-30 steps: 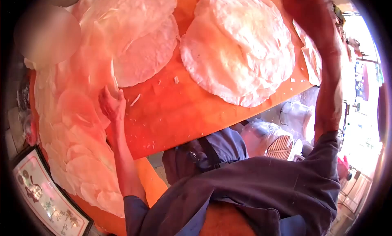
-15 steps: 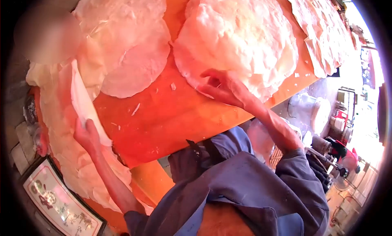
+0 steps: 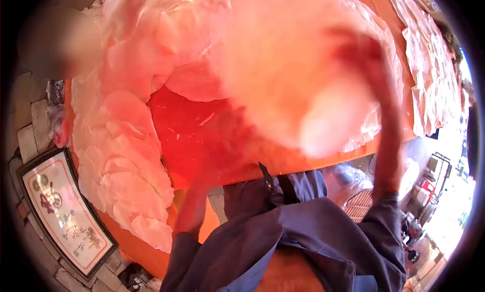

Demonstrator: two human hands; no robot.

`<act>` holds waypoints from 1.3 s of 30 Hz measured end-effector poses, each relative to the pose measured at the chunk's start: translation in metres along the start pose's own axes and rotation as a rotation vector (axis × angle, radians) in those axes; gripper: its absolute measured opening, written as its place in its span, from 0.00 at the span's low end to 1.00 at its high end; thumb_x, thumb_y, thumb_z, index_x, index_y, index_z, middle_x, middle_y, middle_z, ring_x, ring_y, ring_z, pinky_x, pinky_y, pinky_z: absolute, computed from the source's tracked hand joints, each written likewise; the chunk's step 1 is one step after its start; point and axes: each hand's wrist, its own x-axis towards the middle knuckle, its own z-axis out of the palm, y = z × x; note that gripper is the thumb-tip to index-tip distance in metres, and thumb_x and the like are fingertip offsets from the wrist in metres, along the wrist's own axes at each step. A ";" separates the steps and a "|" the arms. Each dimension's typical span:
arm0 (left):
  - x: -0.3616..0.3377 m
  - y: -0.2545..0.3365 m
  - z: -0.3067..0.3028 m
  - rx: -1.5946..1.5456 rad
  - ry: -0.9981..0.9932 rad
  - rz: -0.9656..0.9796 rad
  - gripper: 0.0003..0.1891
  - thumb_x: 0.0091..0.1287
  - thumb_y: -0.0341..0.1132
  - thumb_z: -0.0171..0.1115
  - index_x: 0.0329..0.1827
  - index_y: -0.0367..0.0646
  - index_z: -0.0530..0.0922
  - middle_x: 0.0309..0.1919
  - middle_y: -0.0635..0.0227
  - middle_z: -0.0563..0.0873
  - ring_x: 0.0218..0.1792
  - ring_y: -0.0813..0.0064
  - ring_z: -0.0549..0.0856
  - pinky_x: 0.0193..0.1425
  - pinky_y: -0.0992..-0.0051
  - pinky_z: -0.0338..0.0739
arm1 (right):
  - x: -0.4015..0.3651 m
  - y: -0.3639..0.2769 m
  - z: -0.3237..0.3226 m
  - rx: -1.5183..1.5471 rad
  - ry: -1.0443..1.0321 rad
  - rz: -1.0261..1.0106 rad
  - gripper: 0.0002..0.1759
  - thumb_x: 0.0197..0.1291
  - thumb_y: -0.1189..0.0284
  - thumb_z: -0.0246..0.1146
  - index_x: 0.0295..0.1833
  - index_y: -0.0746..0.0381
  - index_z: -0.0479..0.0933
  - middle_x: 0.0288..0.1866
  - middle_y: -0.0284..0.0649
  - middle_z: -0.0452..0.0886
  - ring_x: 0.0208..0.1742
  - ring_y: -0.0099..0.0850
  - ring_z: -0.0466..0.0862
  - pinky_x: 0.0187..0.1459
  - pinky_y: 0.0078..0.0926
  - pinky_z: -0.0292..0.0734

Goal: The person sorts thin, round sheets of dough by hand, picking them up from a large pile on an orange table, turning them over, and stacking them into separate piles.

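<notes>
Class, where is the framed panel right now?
In the head view, the framed panel shows at lower left, alongside the orange table and the heap of pale sheets on it.

And there's the right hand (image 3: 356,49), raised high at upper right, wrist (image 3: 380,82) bent inward atop a near-vertical right forearm (image 3: 391,125); down near the centre, the left hand (image 3: 230,135) is a smear, left forearm (image 3: 193,206) slanting up from lower left, and blur hides either hand's grip
</notes>
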 end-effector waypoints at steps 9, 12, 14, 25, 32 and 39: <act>0.138 -0.157 -0.083 0.703 0.289 0.039 0.28 0.62 0.40 0.66 0.64 0.37 0.72 0.60 0.50 0.77 0.62 0.51 0.74 0.65 0.57 0.69 | 0.032 -0.071 -0.094 -1.133 0.315 0.108 0.18 0.73 0.62 0.51 0.59 0.60 0.77 0.46 0.52 0.84 0.47 0.41 0.85 0.49 0.44 0.79; 0.147 -0.200 -0.092 0.761 0.288 0.029 0.30 0.62 0.42 0.66 0.65 0.35 0.71 0.61 0.49 0.76 0.62 0.50 0.74 0.66 0.57 0.68 | 0.053 0.066 -0.057 -1.235 0.129 -0.442 0.24 0.61 0.65 0.64 0.62 0.60 0.74 0.43 0.51 0.85 0.41 0.49 0.84 0.45 0.43 0.80; 0.148 -0.204 -0.098 0.742 0.251 0.057 0.29 0.63 0.42 0.66 0.63 0.34 0.72 0.60 0.49 0.76 0.62 0.50 0.74 0.66 0.58 0.69 | 0.064 0.050 0.004 -0.691 -0.198 0.149 0.28 0.58 0.63 0.69 0.63 0.63 0.74 0.49 0.46 0.83 0.48 0.34 0.83 0.50 0.33 0.79; 0.152 -0.219 -0.127 0.807 0.222 0.268 0.05 0.68 0.31 0.55 0.40 0.39 0.76 0.39 0.55 0.82 0.45 0.51 0.81 0.46 0.56 0.77 | 0.198 0.110 0.175 0.485 0.035 0.437 0.15 0.56 0.64 0.70 0.29 0.65 0.80 0.20 0.33 0.72 0.23 0.28 0.75 0.24 0.27 0.70; 0.146 -0.202 -0.131 0.814 0.226 0.187 0.14 0.70 0.35 0.54 0.54 0.40 0.76 0.43 0.52 0.82 0.47 0.50 0.81 0.50 0.58 0.77 | 0.199 0.051 0.161 0.164 0.064 0.067 0.11 0.47 0.70 0.67 0.18 0.64 0.78 0.19 0.40 0.78 0.25 0.28 0.81 0.27 0.31 0.76; 0.134 -0.248 -0.133 0.914 0.182 0.163 0.24 0.61 0.23 0.53 0.63 0.40 0.74 0.53 0.49 0.81 0.54 0.50 0.80 0.57 0.58 0.77 | 0.118 -0.058 -0.012 0.048 0.152 -0.163 0.09 0.55 0.71 0.66 0.40 0.63 0.83 0.24 0.39 0.81 0.22 0.23 0.80 0.24 0.24 0.77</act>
